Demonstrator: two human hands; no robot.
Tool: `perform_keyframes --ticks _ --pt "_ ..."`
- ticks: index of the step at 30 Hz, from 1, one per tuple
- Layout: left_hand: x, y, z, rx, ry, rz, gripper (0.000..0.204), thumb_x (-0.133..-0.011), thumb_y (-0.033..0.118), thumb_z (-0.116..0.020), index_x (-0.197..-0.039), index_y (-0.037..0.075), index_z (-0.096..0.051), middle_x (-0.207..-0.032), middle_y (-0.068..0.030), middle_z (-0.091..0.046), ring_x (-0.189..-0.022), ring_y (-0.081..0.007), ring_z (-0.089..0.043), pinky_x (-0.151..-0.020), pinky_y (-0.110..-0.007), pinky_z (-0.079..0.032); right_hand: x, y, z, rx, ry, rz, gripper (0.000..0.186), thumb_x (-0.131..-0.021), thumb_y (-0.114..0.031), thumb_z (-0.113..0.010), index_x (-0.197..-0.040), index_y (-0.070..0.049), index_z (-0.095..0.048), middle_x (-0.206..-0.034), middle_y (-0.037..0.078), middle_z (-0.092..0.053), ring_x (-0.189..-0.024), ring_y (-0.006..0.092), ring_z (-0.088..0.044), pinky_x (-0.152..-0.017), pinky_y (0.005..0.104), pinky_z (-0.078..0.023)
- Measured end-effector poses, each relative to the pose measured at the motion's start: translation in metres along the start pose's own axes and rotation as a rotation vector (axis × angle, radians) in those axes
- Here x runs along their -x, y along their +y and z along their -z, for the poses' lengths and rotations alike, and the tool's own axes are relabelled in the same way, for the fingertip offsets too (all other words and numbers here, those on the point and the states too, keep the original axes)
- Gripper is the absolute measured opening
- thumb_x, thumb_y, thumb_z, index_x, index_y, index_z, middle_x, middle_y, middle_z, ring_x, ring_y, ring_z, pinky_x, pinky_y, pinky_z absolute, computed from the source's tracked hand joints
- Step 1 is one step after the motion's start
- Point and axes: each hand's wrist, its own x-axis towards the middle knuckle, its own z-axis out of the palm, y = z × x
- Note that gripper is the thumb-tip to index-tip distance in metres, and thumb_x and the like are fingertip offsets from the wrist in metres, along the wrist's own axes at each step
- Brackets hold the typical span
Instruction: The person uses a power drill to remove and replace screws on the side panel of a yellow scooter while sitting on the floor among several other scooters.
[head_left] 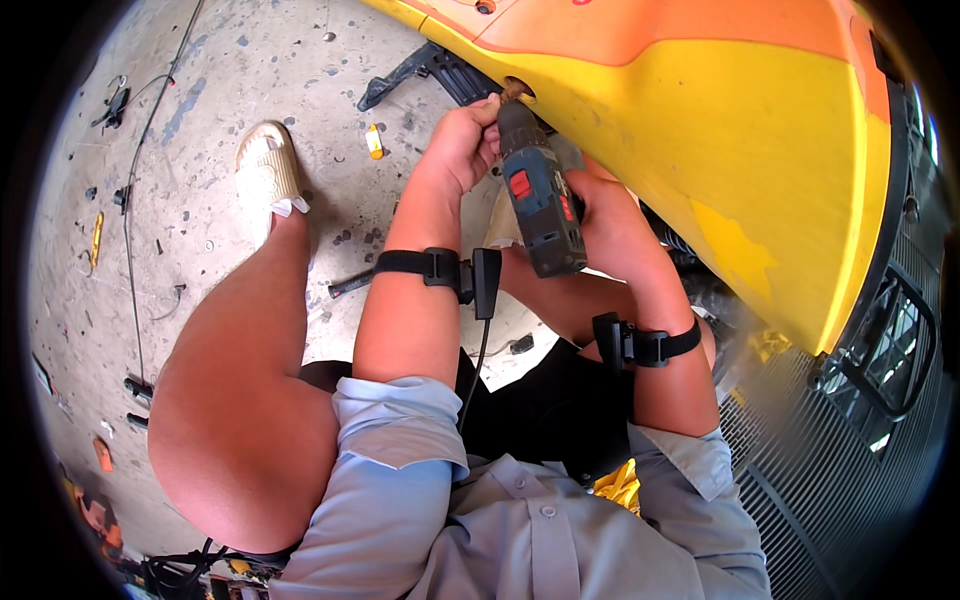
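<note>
A dark blue-grey cordless drill (pixel 543 200) with red buttons points away from me, its chuck up against the edge of a yellow and orange panel (pixel 690 130). My right hand (pixel 605 215) grips the drill from its right side; the drill body hides most of the fingers. My left hand (pixel 465 145) is closed at the chuck end, fingertips pinched near a round recess (pixel 520 90) in the panel. Something brownish shows in that recess, too small to name. Whatever the left fingers hold cannot be made out.
A black ribbed part (pixel 455 75) sticks out from under the panel. On the spotted concrete floor lie a small yellow piece (pixel 375 142), a long black cable (pixel 130 225) and a yellow tool (pixel 97 240). Metal slatted grating (pixel 800 470) spans the right side.
</note>
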Motion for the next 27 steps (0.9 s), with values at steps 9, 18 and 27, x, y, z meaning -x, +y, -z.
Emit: perform_keyframes --ticks 9,18,27 --pt "-0.007 -0.004 0.01 -0.002 -0.049 0.007 0.023 -0.109 0.026 -0.05 -0.094 0.01 -0.057 -0.068 0.0053 -0.044 -0.059 -0.0095 -0.038 -0.061 -0.026 -0.038 -0.001 -0.002 -0.001 0.007 -0.013 -0.076 0.033 -0.073 -0.015 -0.084 -0.098 0.0 -0.068 -0.094 0.017 -0.068 -0.084 0.0331 -0.067 -0.077 0.0376 -0.053" --pt "-0.005 -0.003 0.008 -0.005 -0.036 0.012 0.031 -0.109 0.027 -0.05 -0.085 0.008 -0.057 -0.067 0.0038 -0.043 -0.06 -0.0106 -0.038 -0.061 -0.027 -0.038 0.0 0.005 -0.003 -0.014 -0.003 -0.057 0.035 -0.072 -0.011 -0.086 -0.098 0.0 -0.067 -0.097 0.014 -0.066 -0.083 0.0259 -0.066 -0.077 0.0344 -0.053" --pt "-0.004 -0.003 0.004 0.012 0.012 -0.015 0.023 -0.109 0.024 -0.049 -0.097 0.008 -0.059 -0.068 0.0055 -0.043 -0.059 -0.0084 -0.037 -0.059 -0.026 -0.038 0.0 -0.006 0.003 -0.053 -0.069 -0.104 0.03 -0.073 -0.01 -0.084 -0.095 0.002 -0.067 -0.097 0.013 -0.065 -0.083 0.0232 -0.063 -0.076 0.0334 -0.051"
